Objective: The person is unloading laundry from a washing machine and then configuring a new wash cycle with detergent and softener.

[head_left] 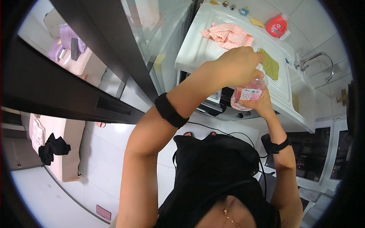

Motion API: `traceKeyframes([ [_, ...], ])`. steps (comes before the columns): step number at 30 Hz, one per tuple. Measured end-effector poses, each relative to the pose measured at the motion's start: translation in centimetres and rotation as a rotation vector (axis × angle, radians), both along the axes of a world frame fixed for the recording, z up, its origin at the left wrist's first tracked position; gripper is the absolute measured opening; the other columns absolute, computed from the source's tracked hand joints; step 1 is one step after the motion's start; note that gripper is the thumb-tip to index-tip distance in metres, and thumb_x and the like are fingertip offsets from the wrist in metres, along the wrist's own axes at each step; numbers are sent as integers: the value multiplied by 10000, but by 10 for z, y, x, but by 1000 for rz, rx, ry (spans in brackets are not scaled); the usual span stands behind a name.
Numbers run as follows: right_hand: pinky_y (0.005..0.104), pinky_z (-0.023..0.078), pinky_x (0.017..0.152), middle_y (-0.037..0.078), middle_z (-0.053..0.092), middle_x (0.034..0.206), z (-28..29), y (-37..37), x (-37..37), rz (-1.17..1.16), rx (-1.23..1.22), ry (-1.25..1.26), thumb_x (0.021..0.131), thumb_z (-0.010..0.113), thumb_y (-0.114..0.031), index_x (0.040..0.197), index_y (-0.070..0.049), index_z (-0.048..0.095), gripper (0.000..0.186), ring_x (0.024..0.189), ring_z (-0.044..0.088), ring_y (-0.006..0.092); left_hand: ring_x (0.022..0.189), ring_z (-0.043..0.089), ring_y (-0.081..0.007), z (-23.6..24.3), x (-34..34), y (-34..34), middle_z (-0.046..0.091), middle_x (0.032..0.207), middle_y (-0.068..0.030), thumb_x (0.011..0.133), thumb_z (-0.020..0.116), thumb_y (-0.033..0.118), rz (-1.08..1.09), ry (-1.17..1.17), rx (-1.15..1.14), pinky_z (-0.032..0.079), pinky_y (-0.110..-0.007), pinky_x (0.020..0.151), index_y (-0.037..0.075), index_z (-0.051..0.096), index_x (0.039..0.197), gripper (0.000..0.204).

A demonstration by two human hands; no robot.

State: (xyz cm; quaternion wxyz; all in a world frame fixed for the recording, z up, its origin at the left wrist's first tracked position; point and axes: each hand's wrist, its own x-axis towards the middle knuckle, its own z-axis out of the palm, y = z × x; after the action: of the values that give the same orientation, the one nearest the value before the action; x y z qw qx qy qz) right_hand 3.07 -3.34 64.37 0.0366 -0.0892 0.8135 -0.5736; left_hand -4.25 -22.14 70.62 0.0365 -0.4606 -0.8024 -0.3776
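Note:
A clear bottle of pink liquid [249, 91] is held tilted in front of the white sink counter [194, 49]. My right hand [262, 104] wraps round its body from the right and below. My left hand [241, 66] reaches over its top, fingers closed at the white cap, which they mostly cover. Beyond my left hand a crumpled pink cloth [228, 35] lies on the counter. A green cloth [270, 65] is spread on the ribbed drainboard, just right of my left fingertips.
A red detergent bottle [276, 26], a yellow sponge [257, 22] and a small blue bottle [244, 11] line the counter's back. The metal faucet [317, 60] and sink basin [304, 95] are at right. A dark-framed glass door [129, 60] stands left; a black cable [243, 133] hangs below.

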Motion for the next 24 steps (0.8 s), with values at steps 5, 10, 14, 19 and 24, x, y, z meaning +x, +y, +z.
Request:
traceKeyframes([
  [5,284,456,810,38,572,1013,5,-14,5,11,-18,-67,569,785,-10,1196,-47,418,728,924,549,128,843,567,-323,-16,-5,-8,557,906,-196,789,605,259,-154,115,77,443,-383,738,32,547,1069,366],
  [10,287,447,829,34,566,1028,1,-11,6,17,-5,-54,552,795,-11,1219,-42,396,777,941,544,130,882,546,-326,4,13,-8,552,915,-194,775,615,187,50,16,57,430,-379,756,19,546,997,286],
  [14,299,453,829,52,585,1034,0,-10,6,-22,-90,-35,563,813,-57,1171,-34,430,719,953,553,139,867,534,-341,-1,8,-2,538,918,-193,762,619,139,-3,194,-31,429,-384,743,14,522,959,253],
  [19,295,458,826,47,598,1009,-3,13,-6,-38,-45,-51,564,813,-50,1104,-31,490,630,934,566,142,848,535,-356,-4,-5,13,536,903,-200,770,612,147,-86,215,84,431,-409,730,-2,524,947,248],
  [24,271,455,806,30,617,955,12,34,-26,76,-194,-74,546,809,-44,1101,-23,511,631,892,569,120,840,536,-365,11,-17,44,554,875,-197,762,617,166,17,-61,-108,426,-413,731,-2,516,991,301],
])
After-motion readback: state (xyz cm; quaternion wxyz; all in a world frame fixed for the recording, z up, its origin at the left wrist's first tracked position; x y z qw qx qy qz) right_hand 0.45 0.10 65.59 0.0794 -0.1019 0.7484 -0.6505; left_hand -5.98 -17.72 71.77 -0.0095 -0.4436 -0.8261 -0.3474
